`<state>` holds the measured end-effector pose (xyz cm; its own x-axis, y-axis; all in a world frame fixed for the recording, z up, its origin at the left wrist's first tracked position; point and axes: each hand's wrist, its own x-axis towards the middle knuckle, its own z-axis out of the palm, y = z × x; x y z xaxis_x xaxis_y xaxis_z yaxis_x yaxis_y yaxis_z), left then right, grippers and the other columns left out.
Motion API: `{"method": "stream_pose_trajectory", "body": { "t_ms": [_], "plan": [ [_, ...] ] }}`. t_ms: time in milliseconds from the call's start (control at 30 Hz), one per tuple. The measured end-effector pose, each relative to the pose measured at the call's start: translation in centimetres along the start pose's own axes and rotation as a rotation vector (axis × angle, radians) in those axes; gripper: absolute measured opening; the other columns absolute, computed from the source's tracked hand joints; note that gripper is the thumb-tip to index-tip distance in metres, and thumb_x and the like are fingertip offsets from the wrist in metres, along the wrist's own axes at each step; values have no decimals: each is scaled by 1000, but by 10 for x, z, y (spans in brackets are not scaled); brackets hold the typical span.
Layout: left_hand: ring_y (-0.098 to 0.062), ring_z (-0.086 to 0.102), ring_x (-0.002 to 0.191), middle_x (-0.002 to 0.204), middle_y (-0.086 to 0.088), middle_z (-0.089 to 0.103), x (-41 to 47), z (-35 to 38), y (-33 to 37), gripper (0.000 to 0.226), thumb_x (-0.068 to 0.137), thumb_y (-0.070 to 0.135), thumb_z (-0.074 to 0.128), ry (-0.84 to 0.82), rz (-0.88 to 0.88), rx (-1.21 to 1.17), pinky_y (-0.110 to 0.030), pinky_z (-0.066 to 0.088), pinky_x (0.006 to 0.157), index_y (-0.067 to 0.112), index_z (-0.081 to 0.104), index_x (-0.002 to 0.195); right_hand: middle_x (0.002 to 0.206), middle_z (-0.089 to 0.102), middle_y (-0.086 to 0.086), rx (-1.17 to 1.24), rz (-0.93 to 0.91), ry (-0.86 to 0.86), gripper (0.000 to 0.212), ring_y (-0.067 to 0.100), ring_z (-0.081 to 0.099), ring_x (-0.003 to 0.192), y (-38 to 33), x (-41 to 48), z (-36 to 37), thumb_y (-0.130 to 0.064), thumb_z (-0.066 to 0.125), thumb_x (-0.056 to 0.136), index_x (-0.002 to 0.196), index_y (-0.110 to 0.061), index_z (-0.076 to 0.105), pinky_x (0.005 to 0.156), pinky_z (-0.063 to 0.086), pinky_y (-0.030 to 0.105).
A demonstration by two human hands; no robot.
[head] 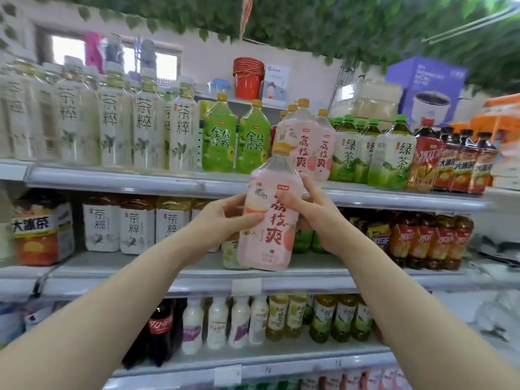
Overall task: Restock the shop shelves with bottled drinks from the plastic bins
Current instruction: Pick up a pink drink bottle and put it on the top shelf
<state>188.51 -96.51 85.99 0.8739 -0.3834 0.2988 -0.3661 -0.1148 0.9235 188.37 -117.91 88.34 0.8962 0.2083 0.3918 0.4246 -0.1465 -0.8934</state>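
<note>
Fingers of the left hand (pixel 225 218) and right hand (pixel 306 204) curl around a pink bottle (pixel 270 218), mid-frame, before the top shelf (pixel 126 177).

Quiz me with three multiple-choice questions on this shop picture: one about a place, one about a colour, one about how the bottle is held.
1. Where do the shelved pink bottles stand?
A. upper shelf, right of the lime-green bottles
B. bottom shelf
C. beside the cola
2. What colour is the held pink bottle's cap?
A. blue
B. black
C. yellow
3. How is the held bottle supported?
A. standing on a shelf
B. gripped by left hand and right hand
C. one hand only
Answers: 1 A, they stand beside the lime-green ones; 2 C, the cap above the clear neck is yellow; 3 B, both hands' fingers curl round it.
</note>
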Motion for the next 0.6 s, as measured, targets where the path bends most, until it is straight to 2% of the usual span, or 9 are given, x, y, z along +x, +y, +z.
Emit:
{"method": "stream_pose_trajectory", "body": {
  "t_ms": [367,600],
  "plan": [
    [-12,69,105,112,5,73,11,-2,-10,51,87,27,71,-28,9,-7,-41,53,97,32,55,135,113,74,6,-16,-26,22,55,25,74,99,10,4,-2,-26,70,92,141,-32,46,85,60,46],
    [-12,68,106,112,6,73,22,-8,-10,52,82,34,73,-32,26,-1,-43,53,98,35,57,132,109,75,5,-16,-13,35,57,24,74,98,7,14,-4,-25,70,91,141,-33,44,83,62,44]
  ]
}}
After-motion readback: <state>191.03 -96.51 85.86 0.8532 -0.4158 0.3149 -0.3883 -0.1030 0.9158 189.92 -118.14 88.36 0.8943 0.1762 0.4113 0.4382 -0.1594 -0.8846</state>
